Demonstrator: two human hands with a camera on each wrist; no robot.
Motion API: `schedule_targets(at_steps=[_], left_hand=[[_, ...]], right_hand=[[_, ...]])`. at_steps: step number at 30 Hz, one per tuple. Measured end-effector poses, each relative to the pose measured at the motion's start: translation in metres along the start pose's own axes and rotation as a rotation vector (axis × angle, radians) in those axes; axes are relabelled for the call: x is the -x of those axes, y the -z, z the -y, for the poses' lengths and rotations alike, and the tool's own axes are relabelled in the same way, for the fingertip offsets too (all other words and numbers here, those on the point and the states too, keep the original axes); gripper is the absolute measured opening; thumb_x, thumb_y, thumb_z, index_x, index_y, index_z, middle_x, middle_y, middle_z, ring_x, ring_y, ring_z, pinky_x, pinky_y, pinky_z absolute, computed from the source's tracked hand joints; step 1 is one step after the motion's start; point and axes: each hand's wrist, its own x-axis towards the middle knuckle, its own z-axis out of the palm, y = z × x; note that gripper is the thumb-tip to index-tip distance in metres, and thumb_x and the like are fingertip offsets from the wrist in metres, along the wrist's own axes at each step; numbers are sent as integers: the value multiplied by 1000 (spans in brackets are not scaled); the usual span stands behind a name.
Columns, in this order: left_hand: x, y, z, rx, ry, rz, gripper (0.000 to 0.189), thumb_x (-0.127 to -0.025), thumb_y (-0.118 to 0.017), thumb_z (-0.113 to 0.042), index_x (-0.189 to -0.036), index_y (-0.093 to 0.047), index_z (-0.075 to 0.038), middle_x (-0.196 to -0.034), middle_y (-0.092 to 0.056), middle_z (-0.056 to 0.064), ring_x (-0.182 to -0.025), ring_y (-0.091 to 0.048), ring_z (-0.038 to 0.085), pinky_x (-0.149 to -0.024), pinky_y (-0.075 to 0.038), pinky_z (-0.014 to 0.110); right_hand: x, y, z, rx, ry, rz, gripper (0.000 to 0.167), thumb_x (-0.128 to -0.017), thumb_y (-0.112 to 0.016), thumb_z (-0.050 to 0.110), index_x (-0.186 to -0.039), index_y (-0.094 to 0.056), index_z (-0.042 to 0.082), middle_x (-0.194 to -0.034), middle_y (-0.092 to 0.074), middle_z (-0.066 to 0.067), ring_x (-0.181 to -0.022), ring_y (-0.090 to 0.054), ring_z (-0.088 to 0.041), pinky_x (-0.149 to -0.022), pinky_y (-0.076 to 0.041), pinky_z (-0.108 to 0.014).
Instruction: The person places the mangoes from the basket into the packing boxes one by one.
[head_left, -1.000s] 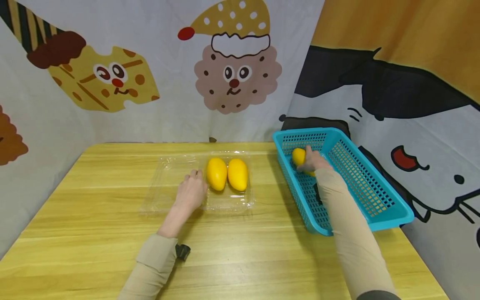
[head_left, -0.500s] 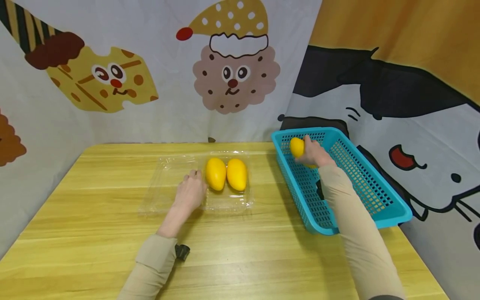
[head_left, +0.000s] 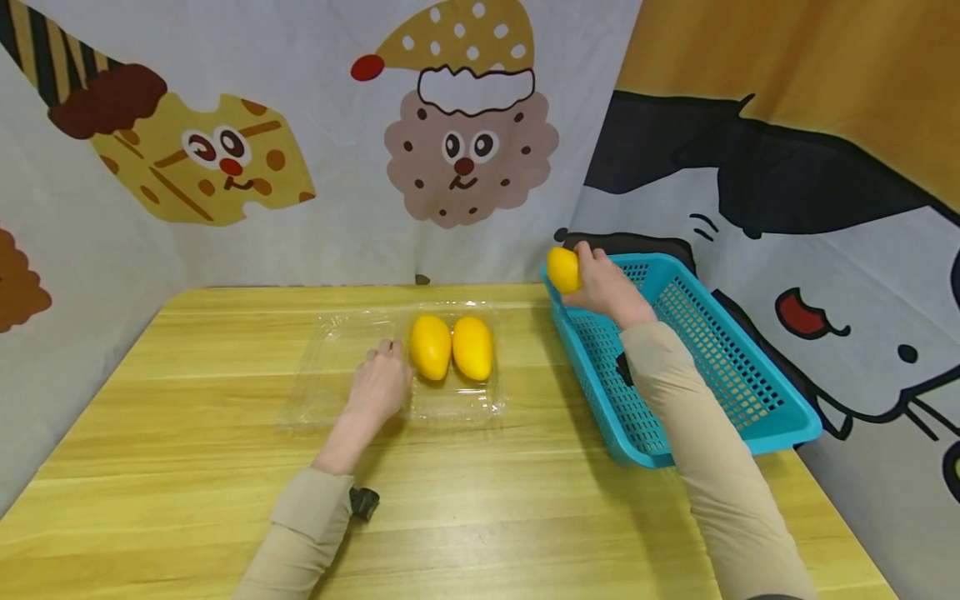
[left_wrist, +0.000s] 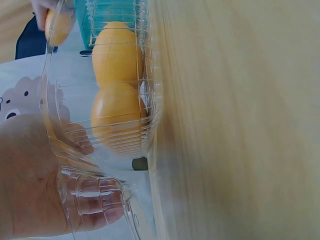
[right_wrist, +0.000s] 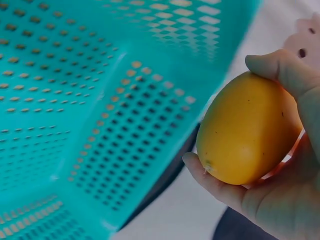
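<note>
On a wood-grained table point(head_left: 480, 517), pinching a thin clear plastic container point(head_left: 341, 354) at its mid-fold with left hand point(head_left: 381, 382); inside, two glossy ovoid mangoes point(head_left: 431, 348), axes near-to-far. Gripping a specked third mango point(right_wrist: 245, 130) in right hand point(head_left: 606, 287) by far left corner of perforated blue basket point(head_left: 723, 350), long axis slanting, stem end lower left in right wrist view. Behind, printed cloth point(head_left: 300, 75).

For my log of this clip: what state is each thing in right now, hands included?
Right hand: gripping a fruit
Held yellow fruit: lifted, near the basket's rim
Left hand: holding the container's middle between thumb and fingers
Clear plastic container: open, on the table
Two yellow fruits: side by side in the container's right half
Blue basket: upright, top uncovered
</note>
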Motion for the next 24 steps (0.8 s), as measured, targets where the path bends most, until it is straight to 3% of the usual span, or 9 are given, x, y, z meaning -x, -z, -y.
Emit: schedule_targets(at_steps=[12,24], left_hand=[[1,1,0,1,5,4,47,-96,-48,-18,-132,-42,12,-124,-53,29,-102,-58,41,-81,-57,48],[1,1,0,4,-2,-8,45,-96,-48,-18,-130,-44,12,-121,-55,28,-98,-59,40,-76,-58,48]], right_hand=[[11,5,64,75,184,-30,73,-79,-73,22,-135,-30,4,-120,-46,-23,-96,-53,-37,-86,-50,-48],[26,-23,113,186,295,69,75,-81,-74,26,-138,-29,9,-126,-47,-19,-102,-56,-37,-90,-53,-46]])
